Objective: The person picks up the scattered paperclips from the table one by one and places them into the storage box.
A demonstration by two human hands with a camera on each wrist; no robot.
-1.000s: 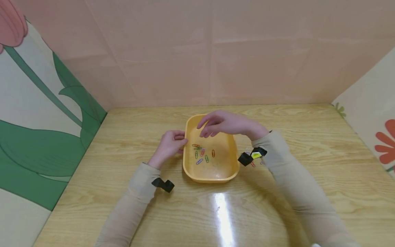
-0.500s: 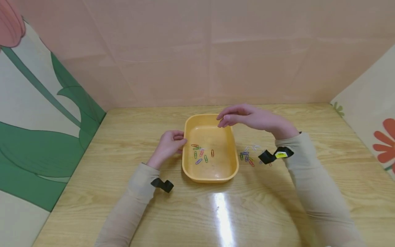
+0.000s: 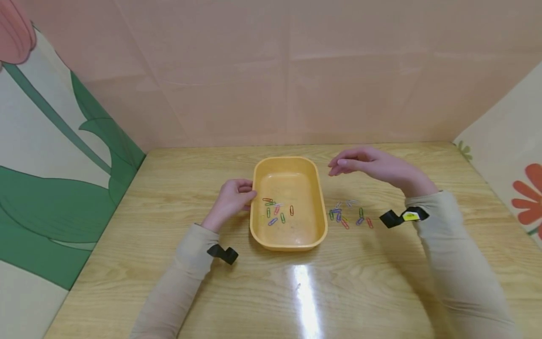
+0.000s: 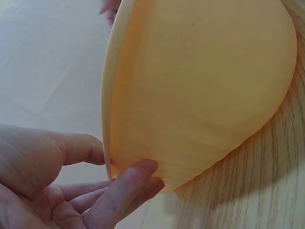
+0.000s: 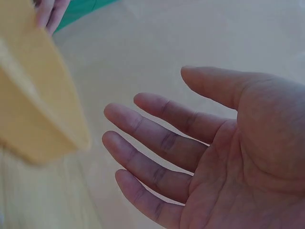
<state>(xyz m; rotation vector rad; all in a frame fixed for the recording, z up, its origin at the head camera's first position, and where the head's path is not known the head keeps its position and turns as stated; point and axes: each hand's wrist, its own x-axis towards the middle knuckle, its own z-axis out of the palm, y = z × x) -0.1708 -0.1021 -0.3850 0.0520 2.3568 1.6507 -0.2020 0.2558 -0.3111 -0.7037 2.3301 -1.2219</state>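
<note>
A yellow plastic tray (image 3: pixel 296 240) stands on the wooden table, with several coloured paper clips (image 3: pixel 282 217) lying in its left half. At its left side my left hand (image 3: pixel 232 197) holds the rim. In the left wrist view the thumb lies at the rim (image 4: pixel 107 105) and the fingertips (image 4: pixel 143 169) press the outer wall. My right hand (image 3: pixel 377 165) hovers to the right of the tray, holding nothing; the right wrist view shows its bare palm (image 5: pixel 219 167) and loosely spread fingers. Below it, more paper clips (image 3: pixel 338 214) lie scattered on the table.
The wooden table (image 3: pixel 190 292) reaches back to a pink wall covering (image 3: pixel 288 94). A panel with green leaves (image 3: pixel 38 202) borders the left side, and one with a red flower (image 3: pixel 529 190) the right.
My right hand has moved from above the tray to its right, uncovering the paper clips on the table. The left hand and the tray have stayed in place.
</note>
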